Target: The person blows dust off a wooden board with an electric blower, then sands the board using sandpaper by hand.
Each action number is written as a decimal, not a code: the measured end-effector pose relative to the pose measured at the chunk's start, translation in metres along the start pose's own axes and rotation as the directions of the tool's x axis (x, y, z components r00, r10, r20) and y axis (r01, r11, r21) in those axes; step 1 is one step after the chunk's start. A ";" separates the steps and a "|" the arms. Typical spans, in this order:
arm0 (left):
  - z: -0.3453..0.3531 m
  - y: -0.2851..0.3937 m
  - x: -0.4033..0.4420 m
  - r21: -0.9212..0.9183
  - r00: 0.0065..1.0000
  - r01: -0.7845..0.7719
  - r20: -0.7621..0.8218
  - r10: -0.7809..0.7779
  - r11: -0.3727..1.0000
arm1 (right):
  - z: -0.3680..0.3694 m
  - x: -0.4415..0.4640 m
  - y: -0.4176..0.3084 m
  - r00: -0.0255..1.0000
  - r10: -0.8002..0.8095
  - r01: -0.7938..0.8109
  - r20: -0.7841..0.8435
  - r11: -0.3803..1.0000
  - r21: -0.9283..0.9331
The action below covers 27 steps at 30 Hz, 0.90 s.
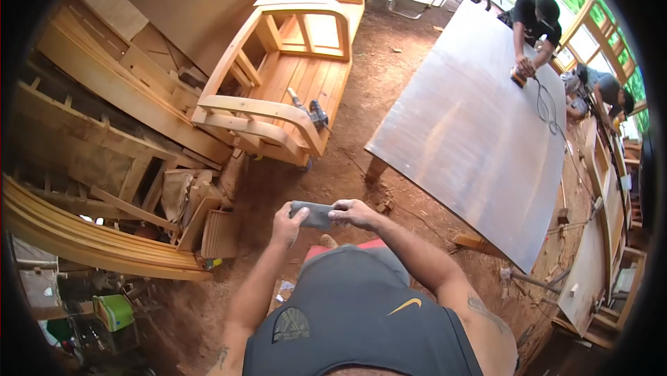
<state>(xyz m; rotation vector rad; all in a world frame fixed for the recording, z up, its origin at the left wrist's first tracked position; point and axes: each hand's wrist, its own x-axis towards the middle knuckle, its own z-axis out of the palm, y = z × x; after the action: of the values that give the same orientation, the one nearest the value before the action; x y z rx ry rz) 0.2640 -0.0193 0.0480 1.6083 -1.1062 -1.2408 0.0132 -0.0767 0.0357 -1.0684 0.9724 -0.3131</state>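
A small grey sheet that looks like folded sandpaper (314, 215) is held in front of my body, above the dirt floor. My left hand (285, 223) is closed on its left end, with the thumb over the near face. At the opposite end, my right hand (356, 214) pinches the sheet between thumb and fingers. Both hands are close together at about waist height. The fingers behind the sheet are partly hidden.
Ahead to the left stands a wooden bench (292, 77) with a power tool (317, 113) on its seat. A large board (472, 133) lies to the right, where a co-worker (538, 25) holds a sander (517, 76) with a cord. Stacked timber (104, 230) fills the left side.
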 end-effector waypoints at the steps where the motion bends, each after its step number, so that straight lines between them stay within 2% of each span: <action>1: -0.019 -0.008 0.000 0.001 0.997 -0.020 -0.079 0.020 1.000 | 0.004 0.019 -0.007 1.000 0.016 -0.015 0.023 0.999 -0.028; 2: -0.043 -0.013 -0.001 0.003 0.989 -0.014 -0.145 0.014 1.000 | 0.005 0.037 -0.015 0.999 0.031 -0.031 0.005 0.999 -0.037; 4: -0.078 -0.030 -0.004 -0.004 0.963 0.003 -0.269 -0.003 1.000 | -0.004 0.077 -0.018 0.987 0.048 -0.046 -0.156 0.999 0.010; 6: -0.111 -0.056 -0.010 0.127 0.927 0.068 -0.375 -0.015 0.990 | -0.027 0.110 -0.021 0.968 0.065 -0.037 -0.242 0.992 0.118; 8: -0.136 -0.081 -0.019 0.223 0.890 0.165 -0.453 -0.048 0.961 | -0.056 0.141 -0.024 0.946 0.145 -0.081 -0.291 0.972 0.222; 10: -0.154 -0.105 -0.027 0.289 0.842 0.304 -0.528 -0.114 0.908 | -0.083 0.176 -0.031 0.917 0.158 -0.057 -0.366 0.960 0.273; 12: -0.165 -0.112 -0.032 0.280 0.810 0.399 -0.553 -0.193 0.873 | -0.109 0.212 -0.046 0.885 0.172 -0.067 -0.432 0.967 0.247; 13: -0.174 -0.131 -0.034 0.346 0.812 0.420 -0.556 -0.177 0.839 | -0.127 0.239 -0.045 0.874 0.173 -0.056 -0.453 0.964 0.261; 15: -0.186 -0.138 -0.032 0.366 0.789 0.520 -0.551 -0.270 0.772 | -0.148 0.284 -0.056 0.857 0.186 -0.032 -0.481 0.950 0.311; 18: -0.208 -0.162 -0.028 0.432 0.772 0.586 -0.556 -0.309 0.686 | -0.210 0.395 -0.012 0.899 0.226 -0.111 -0.376 0.946 0.304; 19: -0.221 -0.174 -0.023 0.433 0.756 0.617 -0.557 -0.343 0.657 | -0.211 0.410 -0.030 0.825 0.266 -0.206 -0.499 0.963 0.172; 22: -0.220 -0.123 0.005 0.372 0.666 0.729 -0.578 -0.471 0.574 | -0.232 0.486 -0.016 0.762 0.140 -0.373 -0.632 0.893 -0.252; 23: -0.226 -0.121 0.005 0.351 0.641 0.749 -0.595 -0.484 0.562 | -0.239 0.497 -0.028 0.781 0.222 -0.411 -0.583 0.886 -0.213; 25: -0.230 -0.102 0.028 0.345 0.608 0.780 -0.613 -0.504 0.522 | -0.243 0.527 -0.029 0.768 0.254 -0.429 -0.589 0.885 -0.178; 27: -0.209 -0.039 0.061 0.371 0.596 0.797 -0.613 -0.519 0.476 | -0.247 0.560 -0.024 0.753 0.258 -0.444 -0.605 0.878 -0.179</action>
<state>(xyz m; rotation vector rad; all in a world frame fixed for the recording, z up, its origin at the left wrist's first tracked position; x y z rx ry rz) 0.4829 -0.0490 0.0354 2.8979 -0.5742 -0.8932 0.1392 -0.5946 -0.2661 -1.0626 1.7944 -0.1567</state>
